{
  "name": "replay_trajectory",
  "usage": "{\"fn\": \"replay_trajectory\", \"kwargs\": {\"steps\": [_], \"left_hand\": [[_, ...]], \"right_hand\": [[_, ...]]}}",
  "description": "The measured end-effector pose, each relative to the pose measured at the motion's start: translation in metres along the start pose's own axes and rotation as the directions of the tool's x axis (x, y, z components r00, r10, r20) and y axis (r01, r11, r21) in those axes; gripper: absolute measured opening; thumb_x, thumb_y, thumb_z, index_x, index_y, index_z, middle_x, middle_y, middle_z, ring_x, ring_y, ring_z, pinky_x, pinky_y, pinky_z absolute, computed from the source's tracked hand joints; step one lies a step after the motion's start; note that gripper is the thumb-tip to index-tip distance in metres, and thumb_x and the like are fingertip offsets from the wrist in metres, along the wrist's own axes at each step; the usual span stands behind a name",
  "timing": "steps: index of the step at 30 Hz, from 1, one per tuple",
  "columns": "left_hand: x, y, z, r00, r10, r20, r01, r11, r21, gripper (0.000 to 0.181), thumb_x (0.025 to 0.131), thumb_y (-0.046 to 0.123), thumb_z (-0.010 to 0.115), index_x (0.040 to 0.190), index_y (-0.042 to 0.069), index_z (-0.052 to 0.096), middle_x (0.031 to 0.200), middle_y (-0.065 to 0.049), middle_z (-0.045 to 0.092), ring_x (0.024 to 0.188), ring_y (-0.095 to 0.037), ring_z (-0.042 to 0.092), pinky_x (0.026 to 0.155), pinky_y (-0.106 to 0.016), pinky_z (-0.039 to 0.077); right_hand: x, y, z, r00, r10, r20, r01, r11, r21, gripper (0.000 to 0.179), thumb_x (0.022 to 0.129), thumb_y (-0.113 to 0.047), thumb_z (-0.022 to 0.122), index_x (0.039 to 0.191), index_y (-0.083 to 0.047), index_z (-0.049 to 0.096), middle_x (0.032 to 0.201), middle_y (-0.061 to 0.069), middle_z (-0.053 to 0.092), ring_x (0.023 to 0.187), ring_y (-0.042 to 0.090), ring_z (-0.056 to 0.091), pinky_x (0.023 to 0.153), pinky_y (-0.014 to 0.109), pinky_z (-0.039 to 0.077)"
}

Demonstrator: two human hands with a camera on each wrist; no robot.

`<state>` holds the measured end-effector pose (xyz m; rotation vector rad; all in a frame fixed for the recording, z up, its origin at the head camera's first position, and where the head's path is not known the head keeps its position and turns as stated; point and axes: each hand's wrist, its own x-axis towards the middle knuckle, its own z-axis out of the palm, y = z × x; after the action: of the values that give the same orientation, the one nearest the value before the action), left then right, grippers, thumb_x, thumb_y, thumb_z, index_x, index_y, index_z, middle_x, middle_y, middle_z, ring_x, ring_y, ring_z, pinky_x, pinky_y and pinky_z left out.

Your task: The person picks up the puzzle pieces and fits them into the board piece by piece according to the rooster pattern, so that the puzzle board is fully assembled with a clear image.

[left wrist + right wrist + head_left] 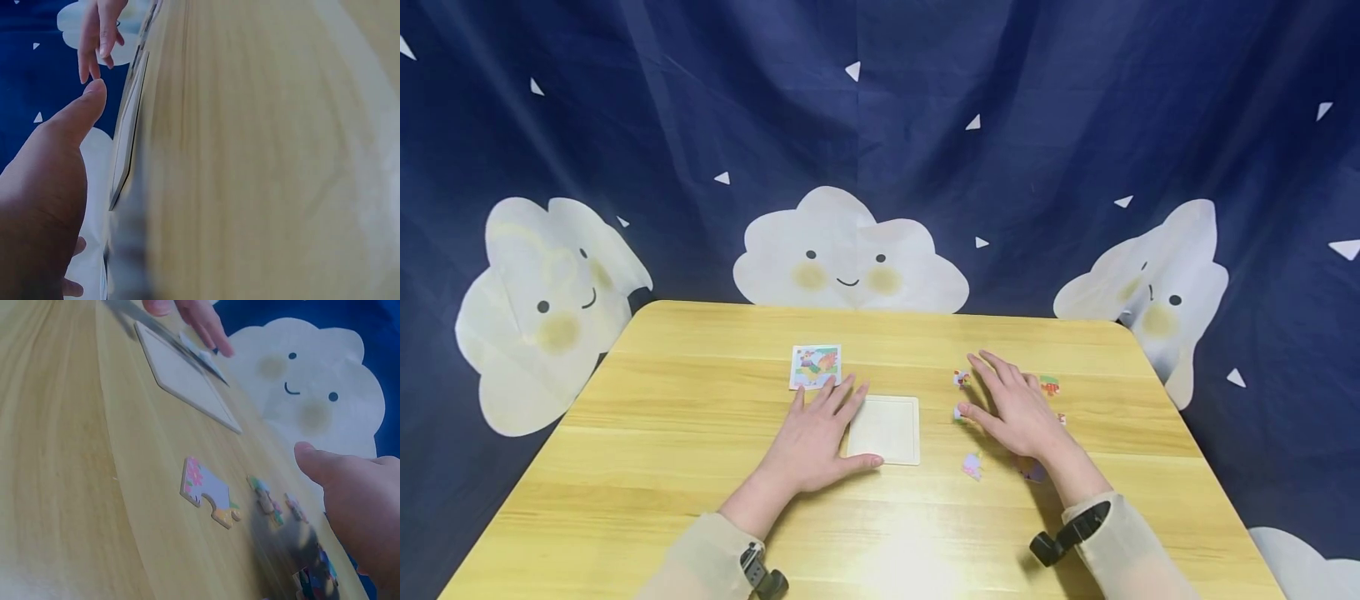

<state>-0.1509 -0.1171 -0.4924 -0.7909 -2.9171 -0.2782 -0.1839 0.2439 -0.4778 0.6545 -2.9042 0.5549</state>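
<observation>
A shallow, pale square puzzle tray lies on the table, with bare inner surface showing. My left hand is spread over its left side, fingers straight and holding nothing; the thumb overlaps the tray's front edge in the head view. Just beyond those fingertips is a square picture card showing a colourful bird. To the right, my right hand hovers with loosely extended fingers above several loose jigsaw pieces and holds nothing. One lilac piece with pink flowers lies between tray and hand. Other pieces are partly hidden beneath the right hand.
The wooden table has rounded far corners. Behind it hangs a dark blue curtain with white clouds and small triangles. A green and red piece lies beyond the right hand. Black straps with camera mounts sit on both wrists.
</observation>
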Motion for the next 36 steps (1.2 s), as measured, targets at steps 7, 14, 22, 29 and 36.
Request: {"fn": "replay_trajectory", "kwargs": {"steps": [7, 14, 22, 29, 36], "left_hand": [[0.001, 0.001, 0.004, 0.999, -0.025, 0.031, 0.025, 0.999, -0.022, 0.111, 0.087, 0.09, 0.049, 0.168, 0.015, 0.033, 0.171, -0.01, 0.031, 0.155, -0.036, 0.032, 0.119, -0.072, 0.022], [0.002, 0.005, 0.009, 0.997, -0.052, 0.062, 0.052, 0.999, -0.006, 0.115, 0.087, 0.092, 0.045, 0.167, 0.011, 0.034, 0.172, -0.012, 0.028, 0.155, -0.037, 0.031, 0.12, -0.071, 0.022], [0.002, 0.009, 0.011, 0.991, -0.079, 0.112, 0.08, 0.997, -0.006, 0.115, 0.089, 0.091, 0.042, 0.164, 0.005, 0.037, 0.172, -0.011, 0.03, 0.157, -0.034, 0.028, 0.121, -0.069, 0.022], [0.003, 0.01, 0.011, 0.988, -0.095, 0.124, 0.097, 0.995, -0.008, 0.115, 0.088, 0.091, 0.044, 0.163, 0.004, 0.039, 0.171, -0.01, 0.033, 0.157, -0.033, 0.028, 0.12, -0.069, 0.023], [0.003, 0.011, 0.012, 0.987, -0.102, 0.124, 0.105, 0.994, -0.015, 0.117, 0.087, 0.092, 0.045, 0.164, 0.004, 0.038, 0.171, -0.009, 0.032, 0.157, -0.032, 0.029, 0.12, -0.069, 0.023]], "right_hand": [[0.006, 0.008, 0.004, 1.0, -0.002, 0.015, 0.002, 0.999, 0.032, 0.079, 0.104, -0.053, 0.062, 0.166, -0.012, 0.036, 0.166, 0.015, 0.036, 0.149, 0.039, 0.036, 0.111, 0.066, 0.029], [0.013, 0.012, 0.007, 1.0, -0.012, 0.012, 0.011, 0.999, 0.043, 0.074, 0.104, -0.048, 0.065, 0.163, -0.009, 0.042, 0.16, 0.016, 0.043, 0.147, 0.038, 0.039, 0.108, 0.064, 0.032], [0.02, 0.014, 0.008, 1.0, 0.002, 0.028, -0.003, 0.999, 0.042, 0.071, 0.104, -0.049, 0.064, 0.159, -0.007, 0.048, 0.155, 0.016, 0.048, 0.144, 0.038, 0.041, 0.107, 0.063, 0.033], [0.023, 0.018, 0.012, 0.999, 0.013, 0.038, -0.014, 0.999, 0.038, 0.07, 0.105, -0.051, 0.062, 0.158, -0.008, 0.05, 0.153, 0.017, 0.049, 0.144, 0.037, 0.042, 0.106, 0.064, 0.034], [0.025, 0.021, 0.014, 1.0, 0.002, 0.029, -0.003, 0.999, 0.039, 0.065, 0.104, -0.051, 0.063, 0.153, -0.008, 0.056, 0.146, 0.014, 0.055, 0.138, 0.036, 0.047, 0.102, 0.062, 0.037]]}}
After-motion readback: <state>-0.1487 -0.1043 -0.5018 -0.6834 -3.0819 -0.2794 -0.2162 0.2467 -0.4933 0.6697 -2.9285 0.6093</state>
